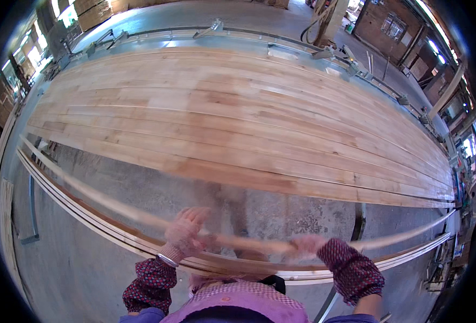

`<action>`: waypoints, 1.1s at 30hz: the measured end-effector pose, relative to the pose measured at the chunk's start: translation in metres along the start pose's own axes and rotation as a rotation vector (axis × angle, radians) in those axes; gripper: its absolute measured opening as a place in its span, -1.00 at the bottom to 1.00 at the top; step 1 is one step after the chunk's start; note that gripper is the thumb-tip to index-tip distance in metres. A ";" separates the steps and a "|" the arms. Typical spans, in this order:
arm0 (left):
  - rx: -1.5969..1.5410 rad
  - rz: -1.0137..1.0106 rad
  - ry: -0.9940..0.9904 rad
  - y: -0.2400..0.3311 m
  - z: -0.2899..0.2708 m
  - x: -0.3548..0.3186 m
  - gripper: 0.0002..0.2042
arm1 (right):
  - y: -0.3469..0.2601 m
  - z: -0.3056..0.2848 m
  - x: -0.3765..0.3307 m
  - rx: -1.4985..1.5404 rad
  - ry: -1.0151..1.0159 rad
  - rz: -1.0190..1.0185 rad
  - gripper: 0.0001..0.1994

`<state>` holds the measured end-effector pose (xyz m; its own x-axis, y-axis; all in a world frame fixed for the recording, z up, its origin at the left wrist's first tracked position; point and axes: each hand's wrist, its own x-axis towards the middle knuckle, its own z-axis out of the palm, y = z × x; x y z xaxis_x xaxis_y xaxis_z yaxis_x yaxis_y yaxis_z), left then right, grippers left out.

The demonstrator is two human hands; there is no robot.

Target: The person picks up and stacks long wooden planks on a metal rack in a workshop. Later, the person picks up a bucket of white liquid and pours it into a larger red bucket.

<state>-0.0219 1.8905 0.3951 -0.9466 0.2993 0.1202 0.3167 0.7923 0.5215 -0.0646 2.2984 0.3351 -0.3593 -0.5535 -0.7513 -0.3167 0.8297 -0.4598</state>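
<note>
Long wooden strip (265, 246), 1 piece, held on the near side of the board panel (221, 124); likely light, flexible along its length, dry rather than slippery, liable to whip or splinter; best held by 2 hands spread about mid-length. Right hand (309, 245): wrapped round the strip. Left hand (185, 231): at the strip, blur hiding whether its fingers close. Stacked strips (302, 276): nearer the person than the panel, hemming the strip in. Clamps (208, 28): along the panel's far edge. Dark metal bar (359, 220): emerging below the panel's near edge, a possible snag.
</note>
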 end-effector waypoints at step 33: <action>0.201 -0.454 -0.438 -0.028 0.031 -0.037 -0.61 | -0.116 -0.067 0.028 -0.347 0.013 0.175 -0.16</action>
<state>0.0056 1.8739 0.3495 -0.8900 0.0670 -0.4510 -0.0627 0.9618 0.2666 -0.0968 2.1812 0.3991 -0.4448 -0.4082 -0.7972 -0.5267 0.8391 -0.1358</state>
